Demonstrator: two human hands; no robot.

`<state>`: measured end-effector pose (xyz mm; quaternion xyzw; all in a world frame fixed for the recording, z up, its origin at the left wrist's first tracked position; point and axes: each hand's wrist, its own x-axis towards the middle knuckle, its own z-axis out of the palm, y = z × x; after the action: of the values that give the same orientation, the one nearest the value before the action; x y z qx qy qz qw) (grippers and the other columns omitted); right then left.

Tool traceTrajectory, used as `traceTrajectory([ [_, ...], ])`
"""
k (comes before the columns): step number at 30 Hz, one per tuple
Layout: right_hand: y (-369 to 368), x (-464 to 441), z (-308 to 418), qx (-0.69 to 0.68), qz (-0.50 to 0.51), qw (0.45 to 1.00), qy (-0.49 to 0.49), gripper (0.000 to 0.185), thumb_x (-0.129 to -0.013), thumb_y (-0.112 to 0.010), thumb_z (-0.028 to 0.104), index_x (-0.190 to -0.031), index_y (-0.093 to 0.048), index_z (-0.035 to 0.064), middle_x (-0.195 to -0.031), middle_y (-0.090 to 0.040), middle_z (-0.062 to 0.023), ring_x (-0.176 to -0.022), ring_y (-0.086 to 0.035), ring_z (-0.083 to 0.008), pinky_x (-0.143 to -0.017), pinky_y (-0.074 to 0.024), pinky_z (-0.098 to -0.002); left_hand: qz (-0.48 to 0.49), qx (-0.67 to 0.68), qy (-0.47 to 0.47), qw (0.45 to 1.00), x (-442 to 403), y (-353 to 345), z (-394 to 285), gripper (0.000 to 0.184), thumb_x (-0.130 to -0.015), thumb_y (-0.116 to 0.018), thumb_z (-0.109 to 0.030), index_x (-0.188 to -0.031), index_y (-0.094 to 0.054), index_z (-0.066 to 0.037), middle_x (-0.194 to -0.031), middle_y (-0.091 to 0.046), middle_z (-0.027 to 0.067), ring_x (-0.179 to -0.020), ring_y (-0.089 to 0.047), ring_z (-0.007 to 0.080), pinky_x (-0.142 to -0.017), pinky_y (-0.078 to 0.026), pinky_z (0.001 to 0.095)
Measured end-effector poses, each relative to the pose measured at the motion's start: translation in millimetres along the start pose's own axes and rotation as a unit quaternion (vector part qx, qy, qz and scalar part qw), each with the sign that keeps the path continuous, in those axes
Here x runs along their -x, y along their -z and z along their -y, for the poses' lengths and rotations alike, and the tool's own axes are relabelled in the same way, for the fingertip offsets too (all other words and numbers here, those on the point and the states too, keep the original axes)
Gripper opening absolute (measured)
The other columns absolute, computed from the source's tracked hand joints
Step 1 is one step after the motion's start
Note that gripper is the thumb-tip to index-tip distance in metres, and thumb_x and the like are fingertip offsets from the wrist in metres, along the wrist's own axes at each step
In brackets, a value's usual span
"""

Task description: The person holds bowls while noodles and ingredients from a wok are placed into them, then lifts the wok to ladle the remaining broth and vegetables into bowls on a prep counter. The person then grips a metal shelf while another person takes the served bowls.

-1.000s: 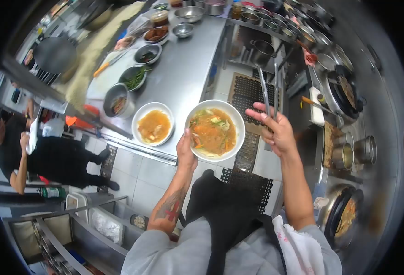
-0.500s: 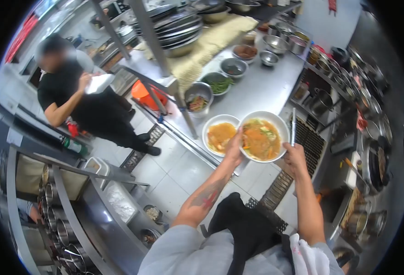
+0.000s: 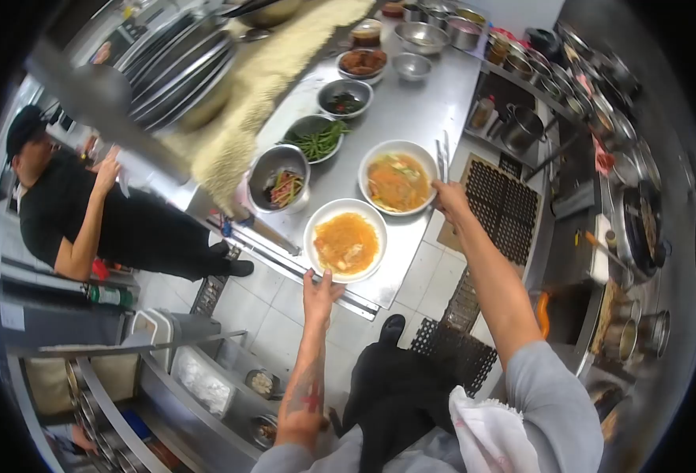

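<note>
Two white bowls of orange-coloured food stand at the end of the steel counter. The nearer bowl [image 3: 311,236] is on the left; my left hand [image 3: 321,296] is at its near rim, fingers apart, not wrapped round it. Behind and to the right is the other bowl [image 3: 366,177], which also has pale green pieces in its food. My right hand [image 3: 449,199] grips that bowl's right edge. Slim metal tongs [image 3: 443,155] point up from the same hand. How the fingers hold them is partly hidden.
Metal bowls of green beans [image 3: 316,142], dark leaves [image 3: 345,101] and cut vegetables [image 3: 281,177] line the counter [image 3: 411,98]. Stacked metal plates [image 3: 178,75] stand upper left. A person in black [image 3: 72,197] stands left, holding something white. Pans [image 3: 640,229] fill the right side.
Both bowls now rest farther apart on the counter; the right one was held up, overlapping the other. My left hand has moved from the right bowl to the left one.
</note>
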<state>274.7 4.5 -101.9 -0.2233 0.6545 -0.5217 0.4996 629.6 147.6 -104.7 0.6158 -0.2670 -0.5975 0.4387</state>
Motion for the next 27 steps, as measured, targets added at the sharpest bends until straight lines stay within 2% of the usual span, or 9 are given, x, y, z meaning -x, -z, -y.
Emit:
traceTrajectory([
  [3,-12.6,-3.9,1.8,0.0,0.025,0.998,-0.061,0.028,-0.087,-0.07,0.024,-0.077,-0.061,0.0002,-0.057,-0.051,-0.0029,-0.043,-0.046,-0.0142,-0.04,-0.0362,-0.031,0.038,0.078,0.056,0.995,-6.6,-12.6,3.8,0.058,-0.1,-0.053,-0.015,-0.144,-0.018,-0.001,-0.123,-0.054,0.0264,-0.1,-0.067,0.0383,-0.088,-0.059,0.0466],
  [6,-6.9,4.4,10.9,0.2,-0.082,0.975,0.052,0.043,-0.086,-0.074,0.039,-0.086,-0.067,-0.0036,-0.068,-0.065,-0.0096,-0.058,-0.062,-0.019,-0.054,-0.0473,-0.0317,0.022,0.103,0.053,0.993,-5.4,-20.3,-7.2,0.059,-0.094,-0.044,0.0,-0.147,-0.017,-0.006,-0.13,-0.05,0.0269,-0.104,-0.065,0.0413,-0.088,-0.059,0.0522],
  [12,158.2,109.9,-2.7,0.149,-0.134,0.973,0.117,0.036,-0.097,-0.06,0.035,-0.111,-0.069,0.0029,-0.084,-0.069,-0.0066,-0.078,-0.065,-0.0149,-0.07,-0.0489,-0.0279,0.087,0.032,0.036,0.995,26.1,-16.8,-20.5,0.073,-0.093,-0.039,0.004,-0.151,0.004,-0.006,-0.136,-0.04,0.0326,-0.108,-0.063,0.0432,-0.081,-0.064,0.049],
  [14,254.8,182.3,-25.2,0.153,-0.19,0.967,0.074,0.032,-0.099,-0.058,0.029,-0.117,-0.064,0.0028,-0.079,-0.062,-0.0017,-0.073,-0.059,-0.0127,-0.068,-0.047,-0.028,0.13,0.008,0.034,0.991,51.7,-28.6,-30.7,0.069,-0.091,-0.04,0.005,-0.149,-0.004,-0.006,-0.137,-0.041,0.0311,-0.11,-0.063,0.0421,-0.079,-0.065,0.047],
  [16,338.4,278.6,-25.0,0.058,-0.27,0.961,0.023,0.028,-0.099,-0.059,0.027,-0.118,-0.061,0.0069,-0.077,-0.059,0.0006,-0.051,-0.046,-0.0026,-0.043,-0.0344,-0.0204,0.161,-0.003,0.026,0.987,81.3,-46.8,-32.1,0.067,-0.09,-0.041,0.004,-0.149,-0.011,-0.005,-0.136,-0.043,0.0289,-0.111,-0.062,0.0409,-0.079,-0.064,0.0474],
  [19,479.2,415.0,-50.9,0.053,-0.448,0.891,0.042,0.039,-0.099,-0.059,0.024,-0.134,-0.055,0.0088,-0.082,-0.063,-0.0017,-0.04,-0.035,-0.0007,-0.035,-0.024,-0.0183,0.201,-0.031,0.072,0.976,112.7,-64.8,-3.5,0.064,-0.086,-0.047,0.0,-0.146,-0.027,-0.005,-0.136,-0.048,0.0227,-0.117,-0.06,0.0378,-0.083,-0.062,0.0515],
  [21,573.2,521.7,-71.2,0.225,-0.535,0.811,0.068,0.05,-0.094,-0.067,0.031,-0.135,-0.056,0.0042,-0.107,-0.069,-0.0134,-0.085,-0.067,-0.0202,-0.075,-0.0522,-0.0311,0.286,0.007,0.11,0.952,132.8,-92.4,22.8,0.064,-0.083,-0.053,-0.008,-0.143,-0.035,0.0,-0.138,-0.048,0.0227,-0.119,-0.058,0.0385,-0.093,-0.054,0.0582],
  [22,597.3,575.7,-71.1,0.279,-0.603,0.744,0.074,0.053,-0.09,-0.07,0.037,-0.128,-0.061,0.0013,-0.114,-0.069,-0.0162,-0.11,-0.063,-0.0275,-0.095,-0.0459,-0.0368,0.313,0.026,0.115,0.942,143.8,-109.2,40.3,0.066,-0.081,-0.057,-0.013,-0.142,-0.036,0.002,-0.139,-0.047,0.0235,-0.122,-0.055,0.039,-0.094,-0.053,0.0591],
  [27,715.2,773.6,-77.6,0.414,-0.715,0.535,-0.176,0.039,-0.084,-0.07,0.03,-0.114,-0.069,0.005,-0.105,-0.069,-0.0228,-0.104,-0.066,-0.0367,-0.09,-0.0511,-0.0449,0.454,0.002,0.16,0.877,231.1,-214.5,92.4,0.065,-0.083,-0.059,-0.022,-0.142,-0.041,-0.001,-0.136,-0.054,0.0192,-0.116,-0.061,0.0325,-0.087,-0.06,0.049],
])
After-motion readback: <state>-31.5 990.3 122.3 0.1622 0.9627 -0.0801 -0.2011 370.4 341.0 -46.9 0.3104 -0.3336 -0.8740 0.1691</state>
